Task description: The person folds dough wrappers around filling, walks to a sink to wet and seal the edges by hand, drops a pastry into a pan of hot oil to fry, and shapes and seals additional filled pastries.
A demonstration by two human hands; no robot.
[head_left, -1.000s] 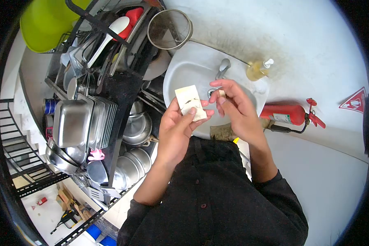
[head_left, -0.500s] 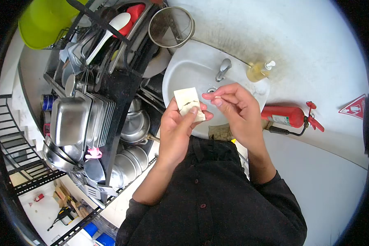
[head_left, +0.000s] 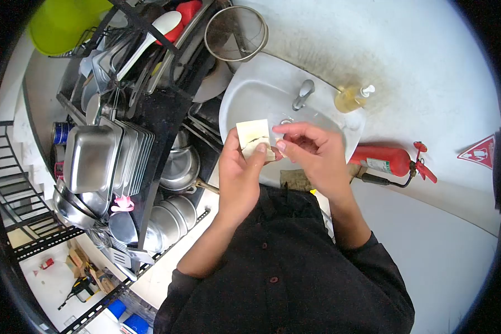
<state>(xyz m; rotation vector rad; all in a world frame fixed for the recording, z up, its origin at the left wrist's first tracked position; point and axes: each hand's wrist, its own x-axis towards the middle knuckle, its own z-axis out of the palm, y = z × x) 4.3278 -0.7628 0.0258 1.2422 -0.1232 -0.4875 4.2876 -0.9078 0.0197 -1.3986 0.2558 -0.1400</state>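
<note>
Two bare hands at work in front of a wash basin (head_left: pixel 237 97), as we look down from the wearer's head. The left hand (head_left: pixel 240 178) carries a small cream piece (head_left: pixel 253 129) (paper or thin card, we cannot tell which), its fingers clamped on the lower part, with the thumb laid across the front and the others behind. The piece stands out above the grip, near the basin's front side in our view, and a dark, uneven line crosses it just above the thumb. The right hand (head_left: pixel 319 158) is close beside its right edge. We see the tips of its thumb and forefinger slightly apart, with a tiny pale fleck near them; whether they pinch it, or touch the piece itself, we cannot tell.

We judge the dark line to be the weak place: if it is a tear, a sideways pull by the right hand could lengthen it. A loosened left thumb could let the piece slip, and since both hands are near the basin, anything dropped might land there, near the drain (head_left: pixel 285 121). Should the basin be wet, which we cannot make out, thin material would soften. Beyond it we note the tap (head_left: pixel 303 94) and a soap bottle (head_left: pixel 349 99).
</note>
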